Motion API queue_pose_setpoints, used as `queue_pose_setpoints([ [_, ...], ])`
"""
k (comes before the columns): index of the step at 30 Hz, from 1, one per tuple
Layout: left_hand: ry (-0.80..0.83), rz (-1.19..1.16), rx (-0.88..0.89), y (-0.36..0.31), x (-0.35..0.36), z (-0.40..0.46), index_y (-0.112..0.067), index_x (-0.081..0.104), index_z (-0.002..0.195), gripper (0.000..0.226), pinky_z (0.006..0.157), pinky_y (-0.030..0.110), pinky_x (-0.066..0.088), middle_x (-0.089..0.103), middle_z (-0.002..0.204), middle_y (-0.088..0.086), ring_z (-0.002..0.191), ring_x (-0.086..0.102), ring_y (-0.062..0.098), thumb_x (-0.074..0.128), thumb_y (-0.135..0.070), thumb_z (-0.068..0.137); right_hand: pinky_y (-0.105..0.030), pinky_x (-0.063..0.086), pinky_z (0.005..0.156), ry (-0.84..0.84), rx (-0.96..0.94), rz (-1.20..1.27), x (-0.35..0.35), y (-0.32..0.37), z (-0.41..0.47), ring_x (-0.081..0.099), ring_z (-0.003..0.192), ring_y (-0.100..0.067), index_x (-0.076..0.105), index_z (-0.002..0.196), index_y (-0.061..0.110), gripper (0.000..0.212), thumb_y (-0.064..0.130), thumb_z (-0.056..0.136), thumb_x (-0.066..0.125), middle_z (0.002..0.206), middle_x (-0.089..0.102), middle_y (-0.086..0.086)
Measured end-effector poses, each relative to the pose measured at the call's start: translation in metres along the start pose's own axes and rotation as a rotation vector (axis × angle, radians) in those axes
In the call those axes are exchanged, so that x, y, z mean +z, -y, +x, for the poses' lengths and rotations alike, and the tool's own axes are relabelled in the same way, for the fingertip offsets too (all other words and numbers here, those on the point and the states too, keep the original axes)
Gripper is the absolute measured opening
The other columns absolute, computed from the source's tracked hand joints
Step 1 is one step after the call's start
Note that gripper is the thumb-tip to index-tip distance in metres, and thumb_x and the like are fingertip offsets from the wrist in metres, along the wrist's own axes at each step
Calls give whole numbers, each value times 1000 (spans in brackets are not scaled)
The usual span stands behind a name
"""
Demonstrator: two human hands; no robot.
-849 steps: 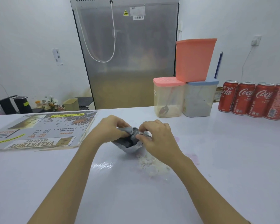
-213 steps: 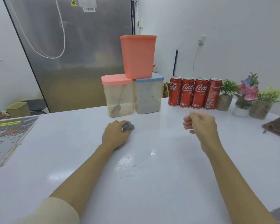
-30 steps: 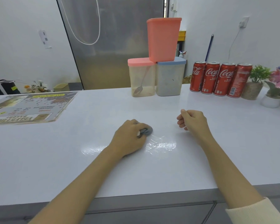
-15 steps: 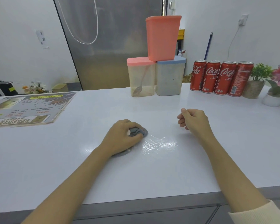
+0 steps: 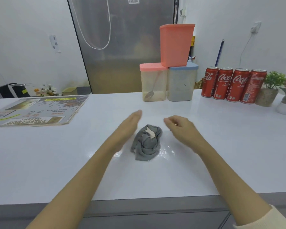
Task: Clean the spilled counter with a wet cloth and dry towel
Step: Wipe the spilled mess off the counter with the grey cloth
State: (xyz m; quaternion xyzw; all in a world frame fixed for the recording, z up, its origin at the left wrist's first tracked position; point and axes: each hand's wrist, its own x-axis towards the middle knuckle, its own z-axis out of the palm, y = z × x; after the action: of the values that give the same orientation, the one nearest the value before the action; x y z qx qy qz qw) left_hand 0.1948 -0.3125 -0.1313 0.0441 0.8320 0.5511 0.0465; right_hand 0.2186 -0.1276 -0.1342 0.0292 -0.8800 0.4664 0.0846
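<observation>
A crumpled grey cloth [image 5: 147, 144] lies on the white counter [image 5: 205, 154] between my hands, with a lump of white powder caught in its top fold. Wet streaks shine on the counter around it. My left hand [image 5: 128, 125] hovers just left of the cloth, fingers straight, holding nothing. My right hand [image 5: 180, 126] is to the right of the cloth, apart from it, fingers loosely curled and empty.
Two clear containers [image 5: 153, 83] with an orange tub [image 5: 176, 45] stacked on them stand at the back. Several red cans [image 5: 233, 85] and potted plants [image 5: 271, 91] line the back right. A printed menu board [image 5: 35, 109] lies at the left. The counter's front edge is near me.
My left hand has let go of the grey cloth and lifted off it with fingers straightened. The cloth now lies uncovered. My right hand has loosened from a fist.
</observation>
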Motion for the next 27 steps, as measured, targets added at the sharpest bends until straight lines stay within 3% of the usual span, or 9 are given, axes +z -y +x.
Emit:
queue_pose_setpoints([
  [3, -160, -6, -43, 15, -38, 1, -20, 47, 135, 50, 108, 36, 33, 49, 133, 4, 124, 45, 22, 31, -50, 99, -38, 35, 106, 151, 12, -107, 30, 25, -4, 40, 129, -21, 40, 139, 14, 65, 57, 91, 43, 141, 41, -7],
  [6, -201, -35, -78, 36, -66, -3, -23, 58, 117, 32, 100, 32, 38, 56, 120, 4, 111, 50, 21, 37, -41, 99, -52, 22, 111, 211, 112, -398, 72, 36, 0, 15, 140, -36, 19, 145, 10, 86, 69, 85, 39, 150, 20, -14],
  [8, -251, -42, -64, 49, -78, -6, -25, 61, 110, 26, 103, 34, 40, 59, 116, 3, 111, 52, 19, 41, -36, 98, -50, 22, 110, 137, 93, -536, 98, 34, 7, 15, 135, -42, 25, 140, 10, 84, 66, 82, 50, 145, 19, -17],
  [11, -330, -36, -25, 60, -85, -4, -28, 63, 106, 22, 105, 37, 40, 62, 113, -1, 113, 54, 18, 43, -30, 96, -38, 29, 106, 40, -75, -491, 121, 37, 16, 28, 126, -35, 41, 129, 15, 62, 49, 81, 59, 136, 33, -11],
  [17, -392, 88, 104, 57, -88, 8, -24, 63, 110, 23, 91, 27, 39, 60, 110, -7, 107, 51, 12, 43, -24, 97, -34, 42, 96, 231, -332, -281, 111, 31, -18, 38, 118, -13, 53, 111, 27, 32, 37, 81, 62, 122, 43, 8],
  [19, -414, 183, 140, 62, -93, 9, -21, 63, 111, 24, 87, 24, 37, 59, 108, -8, 103, 50, 10, 43, -23, 97, -33, 41, 97, 180, -291, -322, 92, 15, -15, 41, 116, -11, 53, 114, 28, 33, 39, 83, 61, 122, 43, 10],
  [23, -457, 324, 184, 79, -99, 16, -16, 62, 111, 24, 83, 25, 36, 62, 110, -1, 101, 54, 17, 44, -19, 97, -32, 31, 106, 40, -119, -411, 94, 13, 26, 36, 126, -25, 49, 126, 17, 47, 40, 86, 60, 132, 41, -5],
  [27, -520, 445, 212, 84, -98, 22, -13, 60, 111, 23, 79, 29, 37, 62, 111, 5, 103, 51, 26, 43, -20, 96, -31, 29, 106, 135, -194, -399, 141, 47, 34, 34, 125, -25, 50, 125, 18, 57, 55, 82, 61, 131, 42, -5],
])
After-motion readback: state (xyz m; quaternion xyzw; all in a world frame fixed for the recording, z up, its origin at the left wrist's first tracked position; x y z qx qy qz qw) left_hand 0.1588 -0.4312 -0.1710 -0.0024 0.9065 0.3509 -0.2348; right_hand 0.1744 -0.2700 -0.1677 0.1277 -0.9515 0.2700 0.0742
